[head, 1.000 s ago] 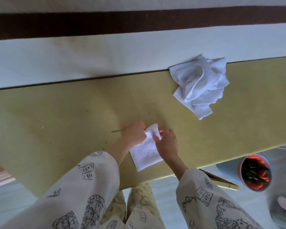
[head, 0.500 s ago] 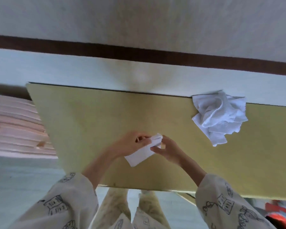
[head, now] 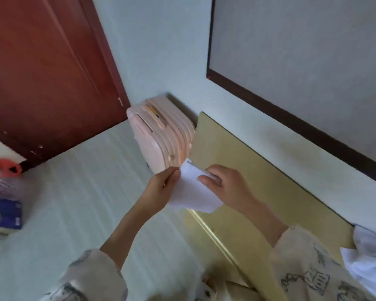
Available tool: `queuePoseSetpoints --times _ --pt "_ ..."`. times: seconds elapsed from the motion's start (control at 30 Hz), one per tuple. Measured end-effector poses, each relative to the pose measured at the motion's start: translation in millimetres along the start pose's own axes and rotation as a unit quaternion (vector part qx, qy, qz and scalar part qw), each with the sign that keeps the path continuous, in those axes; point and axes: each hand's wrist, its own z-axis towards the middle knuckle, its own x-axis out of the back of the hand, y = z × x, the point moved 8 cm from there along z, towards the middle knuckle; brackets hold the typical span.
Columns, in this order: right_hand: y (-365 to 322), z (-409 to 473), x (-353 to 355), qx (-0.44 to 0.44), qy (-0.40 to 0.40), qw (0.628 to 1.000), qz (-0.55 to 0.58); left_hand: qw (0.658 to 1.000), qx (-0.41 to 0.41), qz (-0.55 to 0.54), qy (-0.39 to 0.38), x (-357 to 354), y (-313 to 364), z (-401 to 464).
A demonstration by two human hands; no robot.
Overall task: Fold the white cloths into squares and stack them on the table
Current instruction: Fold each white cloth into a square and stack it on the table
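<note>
Cloth (head: 191,192), folded, held off the table (head: 258,170) end near suitcase (head: 161,135), left hand (head: 161,190) and right hand (head: 228,187) fingers pinching its edges; loose pinch could let folds spring open.

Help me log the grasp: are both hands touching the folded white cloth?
Touching. The head view shows the left hand pinching the folded white cloth at its left edge, and the right hand gripping its top right.

Cloth pile (head: 369,259) (perhaps crumpled) cut off right.
</note>
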Motion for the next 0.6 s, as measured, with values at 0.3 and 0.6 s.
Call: queuePoseSetpoints --times 0.3,0.6 --pt "-294 7 -164 0.258 -0.112 0.96 0.004 0.968 0.086 0.039 0.232 263 -95 -204" --pt "-525 -74 -355 0.354 -0.23 0.905 0.049 0.879 0.205 0.099 0.418 458 -196 -488"
